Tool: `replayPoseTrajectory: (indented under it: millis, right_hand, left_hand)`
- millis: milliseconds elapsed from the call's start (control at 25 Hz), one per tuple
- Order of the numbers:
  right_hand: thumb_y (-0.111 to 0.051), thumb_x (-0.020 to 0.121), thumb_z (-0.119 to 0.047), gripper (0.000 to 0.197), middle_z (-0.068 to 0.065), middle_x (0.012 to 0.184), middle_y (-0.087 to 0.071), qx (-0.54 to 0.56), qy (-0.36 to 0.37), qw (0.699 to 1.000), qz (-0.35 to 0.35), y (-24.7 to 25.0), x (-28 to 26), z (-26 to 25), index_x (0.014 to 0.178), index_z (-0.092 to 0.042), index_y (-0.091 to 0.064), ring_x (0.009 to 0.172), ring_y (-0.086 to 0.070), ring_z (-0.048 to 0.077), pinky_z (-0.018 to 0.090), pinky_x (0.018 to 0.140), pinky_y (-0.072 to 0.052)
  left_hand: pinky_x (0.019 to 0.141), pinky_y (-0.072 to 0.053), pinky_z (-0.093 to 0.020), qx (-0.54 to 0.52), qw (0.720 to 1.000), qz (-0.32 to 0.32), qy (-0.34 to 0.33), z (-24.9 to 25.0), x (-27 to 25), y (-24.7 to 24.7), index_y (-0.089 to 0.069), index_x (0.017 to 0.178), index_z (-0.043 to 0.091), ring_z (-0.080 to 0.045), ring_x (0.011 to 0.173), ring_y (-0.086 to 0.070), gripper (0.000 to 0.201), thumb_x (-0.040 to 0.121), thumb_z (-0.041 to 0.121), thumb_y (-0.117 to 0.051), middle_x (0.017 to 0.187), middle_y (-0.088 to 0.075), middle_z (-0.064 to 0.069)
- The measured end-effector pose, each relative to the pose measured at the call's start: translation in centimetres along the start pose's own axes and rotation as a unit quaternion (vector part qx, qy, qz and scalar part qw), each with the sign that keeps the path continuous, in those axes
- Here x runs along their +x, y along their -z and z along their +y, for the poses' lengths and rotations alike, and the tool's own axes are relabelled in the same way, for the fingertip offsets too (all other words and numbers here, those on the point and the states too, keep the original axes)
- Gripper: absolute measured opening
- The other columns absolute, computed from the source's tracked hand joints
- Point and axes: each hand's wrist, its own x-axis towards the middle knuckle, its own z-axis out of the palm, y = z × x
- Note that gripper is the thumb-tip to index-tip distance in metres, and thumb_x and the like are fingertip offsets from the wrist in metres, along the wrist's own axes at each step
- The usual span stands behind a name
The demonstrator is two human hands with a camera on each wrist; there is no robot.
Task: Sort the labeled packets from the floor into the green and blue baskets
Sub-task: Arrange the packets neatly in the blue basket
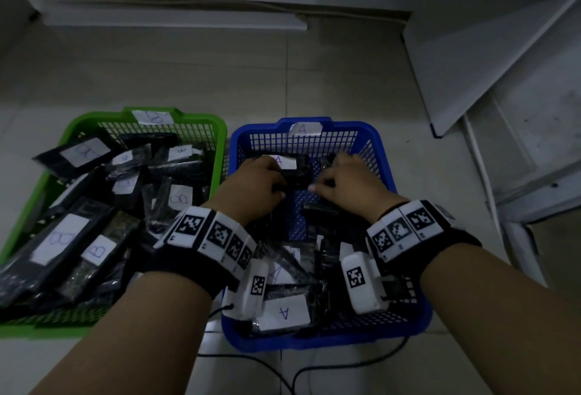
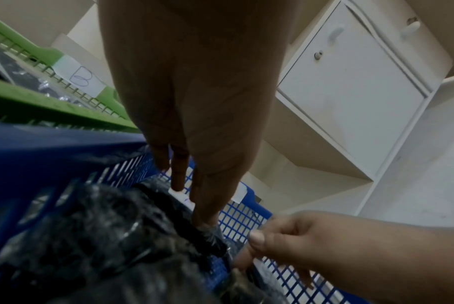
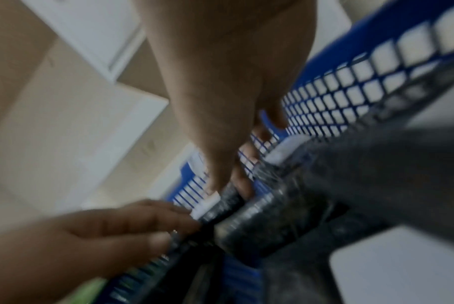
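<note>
Nearest the head camera, two bare forearms run up from the bottom of the frame, each wrist wrapped in a black band set with white blocks printed in black-and-white square markers. Both reach into the far end of the blue basket, which sits right of centre on the tiled floor.

The left hand lies over a black plastic-wrapped packet with a white label at the basket's far wall. In the left wrist view its fingers extend down nearly straight, tips touching the packet's wrap; whether the thumb grips it, I cannot tell. The right hand is beside it, just to the right. Its fingers are curled, and in the left wrist view the thumb and forefinger press together at the edge of the wrap, pinching it. The right wrist view is blurred and shows little more than both hands meeting at the packet against the blue mesh.

More black packets with white labels marked "A" lie in the near end of the blue basket, and a paper tag marked "A" is stuck on its far rim. The green basket, touching the blue one on the left, is heaped with black packets labelled "B"; its far rim carries a "B" tag. Black cables trail on the floor at lower centre. White cabinets fill the upper right.
</note>
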Motion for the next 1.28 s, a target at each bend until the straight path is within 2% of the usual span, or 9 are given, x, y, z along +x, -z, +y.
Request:
replayPoseTrajectory:
  millis: [160, 320, 440, 520, 880, 1000, 1120, 1200, 1280]
  right_hand:
    - [-0.072, 0.077, -0.029, 0.030, 0.001, 0.101, -0.060, -0.003, 0.050, 0.994, -0.097, -0.5, -2.1, 0.0, 0.103, -0.017, -0.065, 0.093, -0.059, 0.021, 0.030, 0.076, -0.050]
    - [-0.068, 0.076, -0.018, 0.021, 0.001, 0.088, -0.057, 0.118, -0.011, 0.987, 0.107, 1.5, -1.8, 0.0, 0.092, -0.016, -0.055, 0.080, -0.056, 0.021, 0.029, 0.064, -0.044]
    - [-0.061, 0.082, -0.012, 0.029, 0.012, 0.104, -0.054, 0.069, -0.063, 0.974, 0.206, 2.5, -0.2, 0.5, 0.108, -0.008, -0.048, 0.088, -0.054, 0.029, 0.030, 0.065, -0.038]
    - [-0.058, 0.087, -0.007, 0.040, 0.019, 0.118, -0.050, 0.023, -0.069, 0.986, 0.149, 1.6, 0.8, 1.0, 0.123, -0.006, -0.042, 0.098, -0.054, 0.034, 0.034, 0.071, -0.041]
    - [-0.057, 0.092, -0.022, 0.025, 0.010, 0.127, -0.053, 0.056, -0.007, 0.998, -0.011, 0.6, -1.7, -1.0, 0.114, -0.013, -0.064, 0.113, -0.052, 0.026, 0.030, 0.096, -0.041]
    - [-0.057, 0.093, -0.026, 0.032, 0.005, 0.128, -0.060, 0.091, 0.015, 0.986, -0.138, 0.3, -3.1, -3.3, 0.121, -0.013, -0.063, 0.115, -0.055, 0.022, 0.027, 0.094, -0.043]
    - [-0.054, 0.093, -0.037, 0.041, 0.015, 0.117, -0.065, 0.210, -0.041, 0.968, -0.131, -1.0, -1.8, -5.0, 0.114, -0.002, -0.063, 0.105, -0.062, 0.029, 0.034, 0.090, -0.049]
    - [-0.054, 0.090, -0.048, 0.054, 0.019, 0.110, -0.067, 0.279, -0.081, 0.943, -0.160, -1.9, -0.7, -6.3, 0.112, 0.001, -0.059, 0.096, -0.066, 0.034, 0.043, 0.087, -0.055]
    - [-0.058, 0.086, -0.053, 0.058, 0.007, 0.108, -0.064, 0.315, -0.093, 0.928, -0.176, -2.3, -0.2, -7.5, 0.120, -0.006, -0.055, 0.085, -0.065, 0.027, 0.031, 0.072, -0.058]
  left_hand:
    - [0.092, -0.049, -0.040, -0.004, 1.000, -0.011, 0.023, 1.3, -1.6, 0.5, -0.069, 0.104, 0.024, -0.022, 0.107, -0.053, 0.025, 0.088, 0.039, -0.058, 0.117, -0.052, -0.002]
    - [0.097, -0.044, -0.041, 0.085, 0.996, 0.018, 0.035, 1.8, -2.6, 0.0, -0.061, 0.118, 0.027, -0.023, 0.120, -0.046, 0.042, 0.081, 0.046, -0.062, 0.128, -0.050, 0.000]
    - [0.101, -0.028, -0.045, 0.156, 0.983, 0.040, 0.088, 1.4, -2.8, 0.0, -0.053, 0.126, 0.029, -0.022, 0.125, -0.039, 0.062, 0.074, 0.062, -0.059, 0.132, -0.049, 0.004]
    - [0.098, -0.025, -0.045, 0.163, 0.980, 0.039, 0.111, 1.3, -2.8, 0.1, -0.054, 0.123, 0.029, -0.021, 0.124, -0.038, 0.065, 0.072, 0.069, -0.056, 0.127, -0.052, 0.005]
    - [0.109, -0.014, -0.050, 0.159, 0.982, -0.071, 0.071, 1.0, -3.0, 1.0, -0.032, 0.139, 0.038, -0.017, 0.133, -0.036, 0.082, 0.070, 0.079, -0.048, 0.146, -0.034, 0.009]
    - [0.115, 0.000, -0.053, 0.065, 0.996, -0.033, 0.059, 0.4, -3.3, 1.4, -0.036, 0.138, 0.035, -0.015, 0.135, -0.037, 0.059, 0.084, 0.054, -0.052, 0.147, -0.033, 0.010]
    - [0.110, -0.028, -0.042, 0.052, 0.995, 0.068, 0.041, -0.5, -3.6, 2.0, -0.060, 0.121, 0.029, -0.023, 0.124, -0.043, 0.036, 0.087, 0.017, -0.052, 0.135, -0.046, 0.003]
    - [0.100, -0.034, -0.042, 0.080, 0.992, 0.075, 0.057, -0.9, -4.6, 2.3, -0.066, 0.109, 0.037, -0.024, 0.118, -0.041, 0.028, 0.088, 0.024, -0.054, 0.126, -0.050, 0.007]
    - [0.098, -0.033, -0.043, 0.104, 0.991, 0.052, 0.059, -1.2, -5.4, 1.9, -0.066, 0.108, 0.041, -0.024, 0.118, -0.039, 0.023, 0.087, 0.034, -0.058, 0.126, -0.048, 0.010]
